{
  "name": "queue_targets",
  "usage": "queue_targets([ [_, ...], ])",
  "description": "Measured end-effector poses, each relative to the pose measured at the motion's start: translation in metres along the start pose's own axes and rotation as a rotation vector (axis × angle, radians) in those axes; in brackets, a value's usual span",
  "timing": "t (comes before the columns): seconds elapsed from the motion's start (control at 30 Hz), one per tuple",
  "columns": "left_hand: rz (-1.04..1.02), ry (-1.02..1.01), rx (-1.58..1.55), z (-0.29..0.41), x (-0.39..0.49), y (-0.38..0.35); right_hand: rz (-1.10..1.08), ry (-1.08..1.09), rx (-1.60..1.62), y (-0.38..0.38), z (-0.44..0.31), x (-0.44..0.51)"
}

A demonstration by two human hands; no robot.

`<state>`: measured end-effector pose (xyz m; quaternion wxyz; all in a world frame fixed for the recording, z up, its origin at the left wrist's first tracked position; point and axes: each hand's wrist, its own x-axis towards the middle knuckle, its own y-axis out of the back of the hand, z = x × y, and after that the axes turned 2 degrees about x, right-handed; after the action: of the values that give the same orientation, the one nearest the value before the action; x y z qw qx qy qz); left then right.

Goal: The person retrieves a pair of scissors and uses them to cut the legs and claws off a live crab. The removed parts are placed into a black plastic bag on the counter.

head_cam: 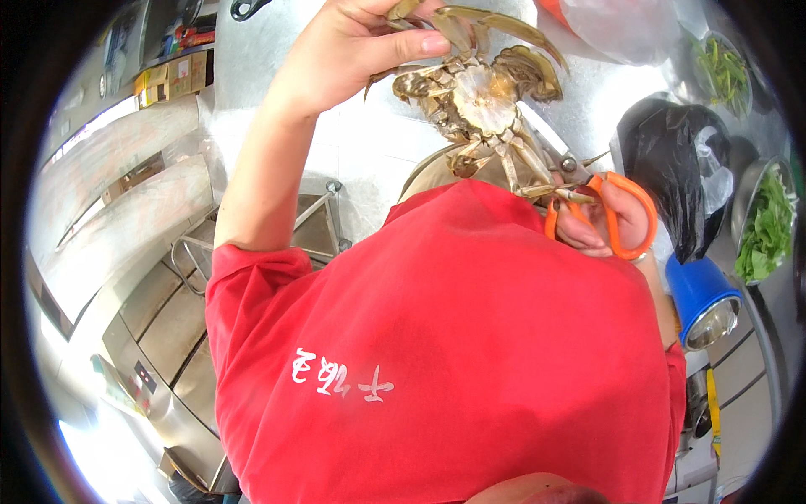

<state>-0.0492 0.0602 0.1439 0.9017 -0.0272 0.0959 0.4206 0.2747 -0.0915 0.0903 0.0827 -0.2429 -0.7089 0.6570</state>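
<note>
My left hand (352, 57) grips a brown-green crab (485, 107) by its upper legs, at the top of the view. The crab's pale middle faces me, and several jointed legs hang towards my right. In my right hand (582, 230) is a pair of scissors (568, 165) with orange handles, my fingers inside the loops. Its metal blades slant up to the left and pass partly behind the crab's lower legs, so their tips are hidden. Whether the blades touch a leg I cannot tell. Under the crab shows a beige round-edged thing (425, 179), mostly covered by my red shirt (441, 315).
A black plastic bag (667, 151) and a blue container (696, 290) stand at the right. Beyond them is a metal bowl (745, 195) of leafy greens (765, 227). A translucent plastic bag (620, 28) lies at the upper right. Left of me stands a metal-framed cart (318, 214).
</note>
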Motion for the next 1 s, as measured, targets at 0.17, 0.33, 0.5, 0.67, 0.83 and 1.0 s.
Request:
queue_targets([
  [0.17, 0.091, -0.096, 0.154, 0.035, 0.006, -0.006, 0.21, 0.141, -0.456, -0.031, -0.021, -0.005],
  [0.33, 0.11, -0.159, 0.574, 0.058, 0.011, -0.017, 0.359, 0.13, -0.622, -0.042, -0.033, -0.006],
  [0.5, 0.105, -0.285, 0.481, 0.059, 0.013, -0.006, 0.07, 0.099, -0.275, -0.022, -0.029, -0.001],
  [0.67, 0.066, -0.48, 0.386, 0.046, 0.015, 0.003, -0.076, 0.046, -0.127, -0.002, -0.016, 0.007],
  [0.83, 0.015, -0.575, 0.433, 0.042, 0.02, 0.012, -0.155, 0.038, 0.038, 0.01, -0.004, 0.013],
  [1.0, 0.005, -0.602, 0.48, 0.046, 0.021, 0.009, -0.29, 0.089, 0.155, 0.011, 0.001, 0.023],
])
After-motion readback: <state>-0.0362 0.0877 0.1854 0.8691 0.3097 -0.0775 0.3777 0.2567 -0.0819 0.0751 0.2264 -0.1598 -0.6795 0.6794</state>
